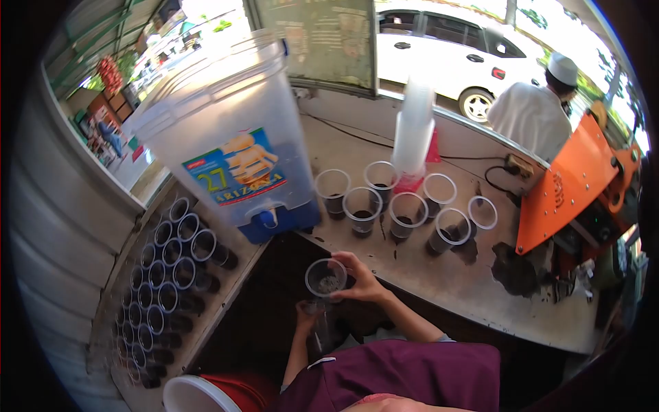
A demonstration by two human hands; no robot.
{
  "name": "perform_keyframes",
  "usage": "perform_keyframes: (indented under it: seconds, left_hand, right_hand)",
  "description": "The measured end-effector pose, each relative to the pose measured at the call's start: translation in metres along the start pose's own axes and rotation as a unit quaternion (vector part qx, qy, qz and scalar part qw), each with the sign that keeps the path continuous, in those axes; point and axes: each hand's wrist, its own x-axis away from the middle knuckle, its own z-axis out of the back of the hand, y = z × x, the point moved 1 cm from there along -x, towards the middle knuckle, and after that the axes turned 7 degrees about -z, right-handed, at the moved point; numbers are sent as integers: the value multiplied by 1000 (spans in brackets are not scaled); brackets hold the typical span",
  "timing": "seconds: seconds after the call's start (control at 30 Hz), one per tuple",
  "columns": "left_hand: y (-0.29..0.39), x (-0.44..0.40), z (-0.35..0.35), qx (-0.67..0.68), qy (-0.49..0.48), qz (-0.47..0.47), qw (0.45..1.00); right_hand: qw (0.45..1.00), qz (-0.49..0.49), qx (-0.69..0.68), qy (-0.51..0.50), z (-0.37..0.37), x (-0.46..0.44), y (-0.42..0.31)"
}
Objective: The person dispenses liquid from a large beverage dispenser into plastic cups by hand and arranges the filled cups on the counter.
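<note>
My right hand (pixel 358 278) is wrapped round the side of a clear plastic cup (pixel 325 278), which has some dark and pale matter at its bottom. Just below it, my left hand (pixel 309 316) is closed around another clear cup (pixel 317 308), partly hidden under the first. Ahead on the metal counter (pixel 425 295) stand several clear cups with dark liquid, one of them (pixel 362 211) near the front. A tall stack of clear cups (pixel 413 137) rises behind them. To the left is a large dispenser (pixel 233 158) with a blue base and tap.
Many filled cups (pixel 168 297) stand in rows on the left counter. An orange machine (pixel 566 182) is at the right. A red bucket with a white rim (pixel 195 395) sits below. Outside are a white car (pixel 453 55) and a person in a white cap (pixel 532 113).
</note>
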Motion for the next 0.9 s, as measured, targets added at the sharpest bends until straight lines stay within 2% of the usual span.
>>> perform_keyframes:
  seconds: [0.07,0.13,0.17,0.23,0.27,0.33,0.37,0.4,0.43,0.5,0.57,0.6,0.63,0.67,0.7,0.77,0.83,0.87,0.9]
  left_hand:
    - [12,6,-19,-1,-36,-29,999]
    - [22,10,-32,7,-65,-53,996]
    - [26,11,-40,-2,-111,-45,993]
    - [24,12,-56,-13,-171,-38,984]
    - [21,8,-63,-34,-208,-46,977]
    - [36,6,-75,-56,-250,-58,965]
    - [52,9,-79,-2,-316,-72,946]
    - [80,14,-82,52,-378,-84,920]
    - [110,20,-85,52,-380,-87,919]
    - [181,33,-90,263,-459,-91,844]
    - [240,42,-92,359,-474,-182,783]
    - [257,43,-100,359,-472,-188,783]
    - [273,42,-108,422,-415,-220,775]
    - [285,44,-113,482,-356,-250,761]
    - [297,49,-118,482,-354,-257,759]
    - [312,59,-131,504,-309,-169,789]
    - [290,59,-156,550,-374,-67,744]
    - [295,79,-172,573,-374,-30,728]
    - [304,99,-183,513,-380,-55,768]
  right_hand:
    - [1000,10,-28,-4,30,42,-33]
    - [998,6,57,14,65,77,-85]
    - [998,4,59,32,81,94,-101]
    - [967,50,220,116,106,126,-124]
    - [965,47,224,128,114,140,-127]
    - [915,27,257,311,129,161,-127]
    - [912,28,260,317,133,166,-123]
    - [877,47,284,385,139,171,-116]
    - [837,66,306,448,145,176,-107]
    - [827,58,302,470,154,181,-82]
    - [807,41,301,507,162,182,-64]
    - [830,33,276,484,165,186,-57]
    - [830,40,277,482,163,184,-72]
    - [798,-3,350,491,155,183,-92]
    - [758,-46,421,496,150,183,-110]
    - [753,-10,449,480,146,190,-126]
    - [832,122,436,322,138,189,-142]
    - [857,125,435,248,133,184,-148]
    - [876,127,432,171,130,178,-153]
